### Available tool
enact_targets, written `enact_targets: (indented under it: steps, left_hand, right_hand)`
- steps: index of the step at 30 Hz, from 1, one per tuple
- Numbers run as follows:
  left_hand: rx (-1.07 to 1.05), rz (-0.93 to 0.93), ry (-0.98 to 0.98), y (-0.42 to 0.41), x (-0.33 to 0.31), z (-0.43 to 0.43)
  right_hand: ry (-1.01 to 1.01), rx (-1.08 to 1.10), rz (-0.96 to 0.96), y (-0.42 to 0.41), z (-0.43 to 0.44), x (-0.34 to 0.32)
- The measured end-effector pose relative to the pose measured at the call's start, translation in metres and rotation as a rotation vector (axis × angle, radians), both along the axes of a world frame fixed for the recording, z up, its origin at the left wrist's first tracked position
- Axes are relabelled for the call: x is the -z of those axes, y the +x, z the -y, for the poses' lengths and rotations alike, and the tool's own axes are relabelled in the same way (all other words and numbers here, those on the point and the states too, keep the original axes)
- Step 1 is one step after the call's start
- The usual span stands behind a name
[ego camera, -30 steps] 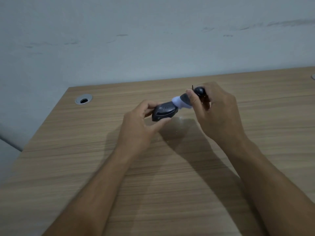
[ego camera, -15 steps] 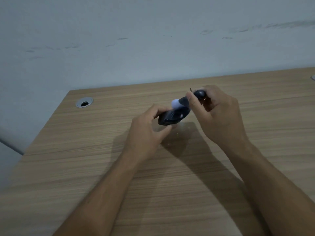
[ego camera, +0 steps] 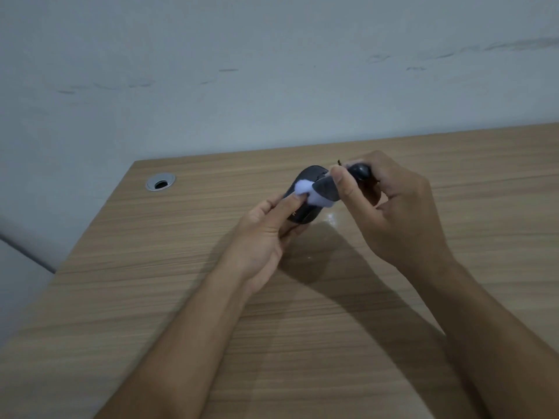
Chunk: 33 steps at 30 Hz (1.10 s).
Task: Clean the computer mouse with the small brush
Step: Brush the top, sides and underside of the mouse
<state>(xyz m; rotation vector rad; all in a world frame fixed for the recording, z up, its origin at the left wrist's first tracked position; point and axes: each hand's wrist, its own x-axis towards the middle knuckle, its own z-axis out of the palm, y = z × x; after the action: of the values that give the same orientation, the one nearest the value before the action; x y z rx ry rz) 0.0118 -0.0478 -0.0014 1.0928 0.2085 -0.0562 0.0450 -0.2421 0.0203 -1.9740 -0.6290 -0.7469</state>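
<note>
The dark computer mouse is held above the wooden desk in my left hand, thumb on top and fingers underneath, its long side pointing away from me. My right hand grips the small brush by its dark round handle. The brush's white bristle tuft lies across the mouse's top, touching it beside my left thumb. Part of the mouse is hidden behind the bristles and my fingers.
A round metal cable grommet sits in the desk's far left corner. A pale wall rises directly behind the desk's back edge. The desk's left edge runs diagonally toward me.
My left hand has turned the mouse from lying sideways to pointing away from me. The white bristles now rest on its top surface instead of at its right end.
</note>
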Motion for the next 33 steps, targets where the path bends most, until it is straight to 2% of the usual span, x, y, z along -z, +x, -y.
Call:
enact_targets:
  steps: [4,9,11,15,20,27,31,33]
  left_hand:
    - [0.044,-0.073,-0.146,-0.002,-0.003,0.004]
    - [0.023,-0.093,-0.288,-0.001,-0.006,0.002]
    - [0.019,-0.103,-0.280,-0.002,-0.006,0.000]
    - [0.032,-0.154,-0.275,-0.002,-0.005,0.001]
    - [-0.002,-0.147,-0.253,-0.002,-0.005,0.002]
    - [0.017,-0.117,-0.258,-0.001,-0.002,0.001]
    - [-0.001,-0.108,-0.304,-0.003,-0.005,-0.001]
    - [-0.025,-0.104,-0.311,-0.001,-0.006,-0.002]
  right_hand:
    - [0.024,0.130,0.016,0.007,0.005,0.003]
    - [-0.028,-0.043,0.008,-0.002,0.000,-0.002]
    - [-0.058,-0.045,0.007,0.000,0.001,-0.001]
    - [-0.027,0.093,0.022,0.007,0.003,0.002]
    - [-0.094,-0.133,0.043,-0.003,-0.004,-0.001]
    - [-0.066,0.045,0.032,0.007,0.002,0.004]
    - [-0.090,-0.121,0.086,-0.004,-0.005,0.000]
    - [-0.127,-0.130,0.099,-0.003,-0.005,0.002]
